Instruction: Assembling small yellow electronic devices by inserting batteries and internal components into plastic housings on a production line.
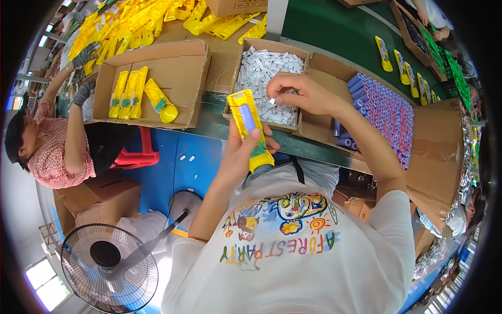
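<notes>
My left hand grips a yellow plastic housing, tilted upright in front of my shirt. Inside it lie a purple battery cell and a green circuit board; thin red wire shows beside the fingers. My right hand is closed in a pinch around a small white plastic piece. It hovers over a cardboard box heaped with small white pieces of the same look. To the right, purple battery cells stand packed in rows in another carton, with a few lying loose.
At left, an open carton holds several yellow housings with green boards. Behind it lies a heap of yellow housings, where a gloved co-worker sits. More housings lie on the green surface. A fan and red stool stand below.
</notes>
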Demonstrator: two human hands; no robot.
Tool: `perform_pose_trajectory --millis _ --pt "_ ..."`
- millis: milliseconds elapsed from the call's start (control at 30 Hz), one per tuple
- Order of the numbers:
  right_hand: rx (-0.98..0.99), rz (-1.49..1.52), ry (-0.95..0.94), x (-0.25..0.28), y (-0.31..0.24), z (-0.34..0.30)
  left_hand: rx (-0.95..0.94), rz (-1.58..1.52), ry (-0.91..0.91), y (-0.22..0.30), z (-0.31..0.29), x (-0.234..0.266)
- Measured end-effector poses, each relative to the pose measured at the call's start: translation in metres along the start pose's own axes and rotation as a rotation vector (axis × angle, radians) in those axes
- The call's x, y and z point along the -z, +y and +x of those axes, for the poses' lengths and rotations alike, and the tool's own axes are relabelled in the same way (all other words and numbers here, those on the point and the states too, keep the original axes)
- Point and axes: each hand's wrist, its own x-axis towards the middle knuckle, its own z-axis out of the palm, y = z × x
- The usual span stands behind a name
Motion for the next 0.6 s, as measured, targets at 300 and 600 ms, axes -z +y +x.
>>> perform_pose_trajectory --millis 300,600 --pt "-0.114 -0.097 0.221 -0.018 -0.049 0.001 -0.072 0.217 -0.050 -0.012 0.011 -0.007" --pt "-0.007 -0.294 0.338 -0.025 -0.039 -0.002 -0.109 0.265 -0.042 -0.014 0.012 -0.013"
